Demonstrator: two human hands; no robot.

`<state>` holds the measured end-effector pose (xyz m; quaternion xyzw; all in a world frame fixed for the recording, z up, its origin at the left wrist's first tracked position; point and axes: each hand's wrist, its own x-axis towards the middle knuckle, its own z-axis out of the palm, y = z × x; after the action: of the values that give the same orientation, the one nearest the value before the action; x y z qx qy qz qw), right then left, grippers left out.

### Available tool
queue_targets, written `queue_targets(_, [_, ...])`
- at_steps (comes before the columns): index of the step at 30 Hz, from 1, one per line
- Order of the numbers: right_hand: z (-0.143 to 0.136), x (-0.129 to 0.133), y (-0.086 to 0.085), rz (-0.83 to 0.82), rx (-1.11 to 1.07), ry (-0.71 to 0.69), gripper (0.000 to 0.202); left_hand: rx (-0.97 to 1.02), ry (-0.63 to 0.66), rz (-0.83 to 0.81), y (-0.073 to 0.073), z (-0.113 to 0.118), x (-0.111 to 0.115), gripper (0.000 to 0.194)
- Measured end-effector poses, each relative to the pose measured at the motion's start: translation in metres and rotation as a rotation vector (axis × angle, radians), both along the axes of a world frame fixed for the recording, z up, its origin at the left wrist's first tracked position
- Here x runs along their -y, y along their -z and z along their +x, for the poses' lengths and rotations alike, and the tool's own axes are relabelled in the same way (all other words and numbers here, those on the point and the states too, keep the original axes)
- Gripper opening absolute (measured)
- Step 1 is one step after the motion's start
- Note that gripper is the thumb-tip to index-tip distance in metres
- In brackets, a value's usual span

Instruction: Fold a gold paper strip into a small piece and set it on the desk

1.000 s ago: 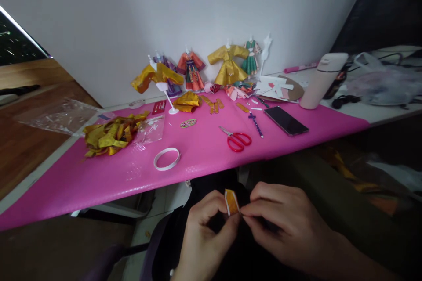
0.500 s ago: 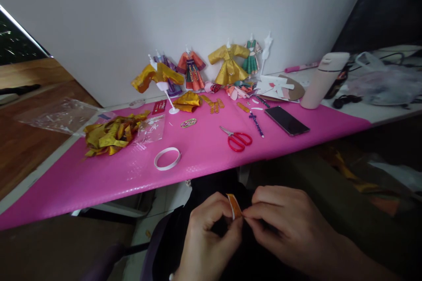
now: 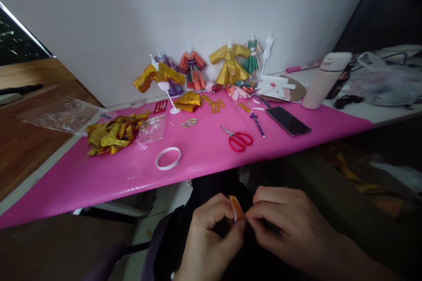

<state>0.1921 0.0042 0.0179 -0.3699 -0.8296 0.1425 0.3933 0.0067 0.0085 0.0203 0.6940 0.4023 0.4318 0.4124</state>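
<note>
Over my lap, my left hand (image 3: 211, 237) pinches a small strip of orange-gold fabric (image 3: 236, 209) with a white edge between thumb and forefinger. My right hand (image 3: 286, 224) is closed in a pinch at the strip's right end, its fingertips touching or nearly touching the fabric. Whatever those right fingertips grip is too small to make out. Beyond my hands on the pink table cover lie red-handled scissors (image 3: 240, 139), blades pointing up and left. Small cut gold fabric pieces (image 3: 215, 106) rest farther back.
Miniature dresses on stands (image 3: 229, 63) line the wall. A gold fabric heap (image 3: 114, 136) lies left, with a white tape ring (image 3: 168, 167) nearer the front edge. A phone (image 3: 287, 120), a purple pen (image 3: 257, 124) and an upright pale bottle (image 3: 325, 82) occupy the right.
Both hands keep their pinched pose around the fabric strip, which is turned very slightly. The whole view has shifted a few pixels.
</note>
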Motion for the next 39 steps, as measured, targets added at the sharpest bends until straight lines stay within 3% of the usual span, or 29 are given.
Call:
queue_targets(18, [-0.003, -0.001, -0.011, -0.108, -0.043, 0.007, 0.013, 0.222, 0.145, -0.373, 0.007, -0.004, -0.005, 0.014])
queue_targets(39, [-0.003, -0.004, -0.007, -0.201, -0.068, 0.029, 0.015, 0.314, 0.199, -0.514, 0.009, -0.007, -0.002, 0.009])
